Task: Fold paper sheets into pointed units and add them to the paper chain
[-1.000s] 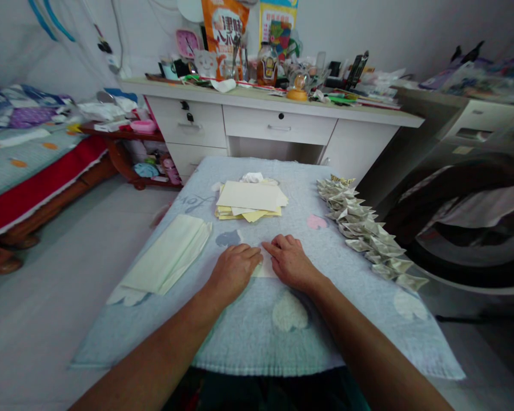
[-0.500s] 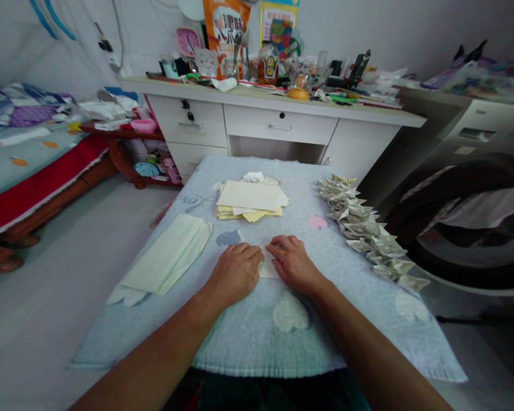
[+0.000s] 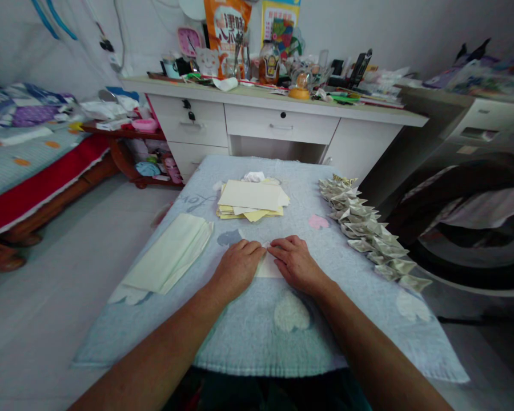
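A small piece of cream paper (image 3: 268,267) lies flat on the cloth-covered table (image 3: 244,337), partly hidden under my fingers. My left hand (image 3: 239,264) is closed at the paper's left side, its fingertips pressed together on the upper edge. From the other side my right hand (image 3: 297,262) pinches the same edge, fingers bent inward. The fingertips of both hands almost meet at the top of the paper. Beyond them sits a stack of cream and yellow paper sheets (image 3: 251,196). Rows of folded paper pieces with pointed ends (image 3: 368,231) stand on the right.
Folded pale green sheets (image 3: 167,251) lie at the table's left. A crumpled white tissue (image 3: 254,177) is behind the stack. A cluttered white desk (image 3: 282,123) stands beyond the table, a washing machine (image 3: 466,171) to the right and a bed (image 3: 38,165) to the left.
My left fingertips have shifted slightly right along the paper's top edge, and more of the paper shows between my hands. The other things stay in place.
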A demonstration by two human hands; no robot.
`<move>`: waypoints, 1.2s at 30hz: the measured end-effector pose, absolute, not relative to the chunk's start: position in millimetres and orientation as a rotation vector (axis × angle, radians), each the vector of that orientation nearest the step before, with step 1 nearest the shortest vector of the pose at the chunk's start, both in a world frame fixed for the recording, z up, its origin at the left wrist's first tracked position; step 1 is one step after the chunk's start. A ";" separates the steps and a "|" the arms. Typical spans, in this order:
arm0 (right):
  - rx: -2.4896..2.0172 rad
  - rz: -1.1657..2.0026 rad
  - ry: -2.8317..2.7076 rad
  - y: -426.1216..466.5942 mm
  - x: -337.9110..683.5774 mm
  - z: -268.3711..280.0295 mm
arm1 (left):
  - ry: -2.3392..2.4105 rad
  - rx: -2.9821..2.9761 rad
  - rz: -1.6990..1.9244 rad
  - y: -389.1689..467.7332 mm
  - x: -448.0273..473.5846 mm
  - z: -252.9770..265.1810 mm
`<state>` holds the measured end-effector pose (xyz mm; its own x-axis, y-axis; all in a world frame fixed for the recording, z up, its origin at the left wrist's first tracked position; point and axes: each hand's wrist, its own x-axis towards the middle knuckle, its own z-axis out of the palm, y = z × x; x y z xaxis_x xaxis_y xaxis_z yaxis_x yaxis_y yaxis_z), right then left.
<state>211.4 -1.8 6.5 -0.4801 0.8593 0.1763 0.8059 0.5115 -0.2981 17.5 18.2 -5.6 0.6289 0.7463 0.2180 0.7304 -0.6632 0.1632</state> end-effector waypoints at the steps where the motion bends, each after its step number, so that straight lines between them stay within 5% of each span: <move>1: -1.389 0.251 -2.456 -1.9 211.5 6.7 | 1.266 2.786 0.408 18.5 17.4 -6.4; 36: -1.240 0.267 -2.465 -2.6 219.2 8.0 | 1.284 2.660 0.554 20.4 19.9 -9.4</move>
<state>219.2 -2.6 8.0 -0.5462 0.8032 0.2377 0.7337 0.5957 -0.3270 19.9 20.4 -9.4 0.5690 0.7778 0.2668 0.7276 -0.6274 0.2775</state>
